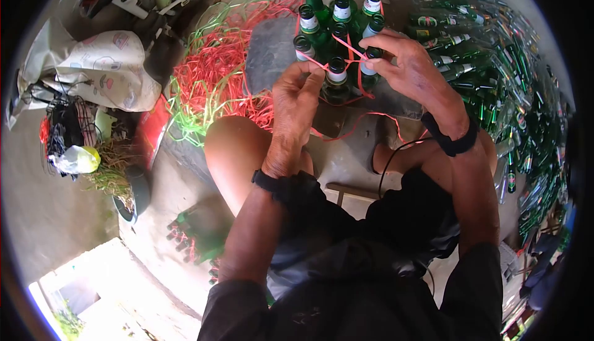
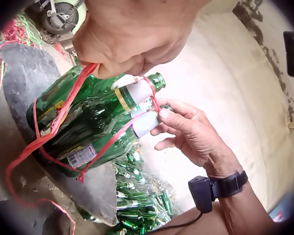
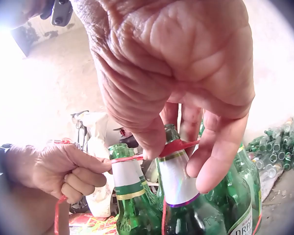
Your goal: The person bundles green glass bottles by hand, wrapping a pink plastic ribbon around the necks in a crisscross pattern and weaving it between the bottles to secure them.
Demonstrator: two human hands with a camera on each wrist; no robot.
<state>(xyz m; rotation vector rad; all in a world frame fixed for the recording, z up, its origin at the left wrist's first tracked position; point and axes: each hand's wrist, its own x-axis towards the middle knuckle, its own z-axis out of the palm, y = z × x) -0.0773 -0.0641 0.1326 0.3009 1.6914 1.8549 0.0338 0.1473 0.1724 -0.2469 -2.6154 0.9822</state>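
Several green glass bottles [image 1: 316, 4] stand upright in a tight cluster, with red plastic strapping [image 2: 71, 110] looped round their bodies and across their necks. My left hand [image 1: 297, 96] pinches the strapping just left of the front bottle's neck [image 1: 336, 72]; a loose tail hangs from that fist in the left wrist view. On the other side of the cluster, my right hand [image 1: 411, 65] reaches round a white-labelled bottle neck [image 3: 179, 183]. Its thumb [image 3: 149, 139] holds the red strapping at that neck, and the strapping runs taut toward the left hand.
The bottles stand on a dark slab [image 1: 266, 53]. Left of it lies a heap of red and green strapping [image 1: 213, 72], with a white sack [image 1: 114, 69] farther left. A big pile of bottles [image 1: 507, 75] fills the right side. A loose strap end [image 1: 377, 115] trails in front.
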